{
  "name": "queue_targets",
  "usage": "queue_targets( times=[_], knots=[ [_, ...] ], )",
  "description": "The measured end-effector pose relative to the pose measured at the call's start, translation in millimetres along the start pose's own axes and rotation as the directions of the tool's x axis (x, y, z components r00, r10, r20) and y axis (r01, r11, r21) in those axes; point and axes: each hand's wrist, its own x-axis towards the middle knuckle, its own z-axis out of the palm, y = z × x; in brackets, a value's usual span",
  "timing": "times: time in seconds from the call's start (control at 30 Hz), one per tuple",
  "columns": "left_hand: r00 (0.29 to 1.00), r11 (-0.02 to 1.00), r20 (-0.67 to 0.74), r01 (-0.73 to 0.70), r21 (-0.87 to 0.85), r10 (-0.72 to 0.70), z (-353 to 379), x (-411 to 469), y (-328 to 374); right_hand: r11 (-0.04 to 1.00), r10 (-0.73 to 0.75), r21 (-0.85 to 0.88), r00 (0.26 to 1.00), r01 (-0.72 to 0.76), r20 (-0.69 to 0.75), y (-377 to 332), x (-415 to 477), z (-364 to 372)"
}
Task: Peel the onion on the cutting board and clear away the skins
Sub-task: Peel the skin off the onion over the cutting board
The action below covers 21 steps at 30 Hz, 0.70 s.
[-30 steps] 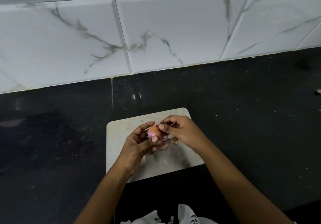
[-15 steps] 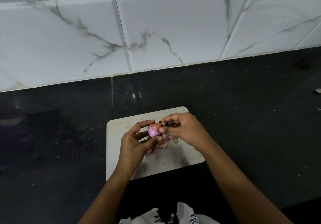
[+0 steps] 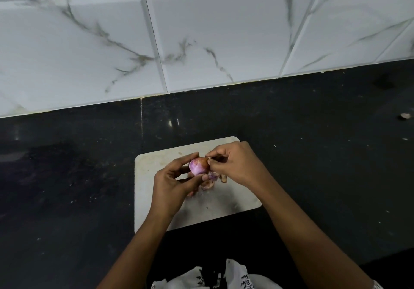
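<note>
A small purple onion (image 3: 197, 166) with a patch of brown skin on top is held just above the white cutting board (image 3: 152, 167). My left hand (image 3: 172, 181) grips it from the left between thumb and fingers. My right hand (image 3: 235, 165) pinches the brown skin at the onion's upper right side. Loose pieces of onion skin (image 3: 211, 180) lie on the board under the hands, partly hidden by the fingers.
The board sits on a dark stone counter (image 3: 313, 154) against a white marble-tile wall (image 3: 201, 31). A small scrap (image 3: 405, 115) lies on the counter at the far right. White patterned cloth (image 3: 224, 277) shows at the bottom edge.
Both hands have lifted the onion slightly and turned it. My right fingers have shifted to the onion's upper right, where they pinch the skin.
</note>
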Motion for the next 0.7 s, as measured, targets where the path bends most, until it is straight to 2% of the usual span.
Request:
queue_targets(
  times=[0.27, 0.43, 0.7],
  knots=[
    [0.999, 0.995, 0.021, 0.027, -0.092, -0.025, -1, -2, -4, 0.999, 0.009, 0.042, 1.000, -0.008, -0.019, 5, 0, 4],
    [0.999, 0.987, 0.025, 0.049, -0.155, -0.045, -2, -2, -5, 0.998, -0.036, -0.044, 0.999, 0.035, -0.034, 1, 0, 7],
    [0.998, 0.966, 0.034, 0.056, -0.253, -0.049, -4, -3, -7, 0.990, -0.129, -0.079, 0.978, 0.117, -0.163, 2, -2, 21]
  ],
)
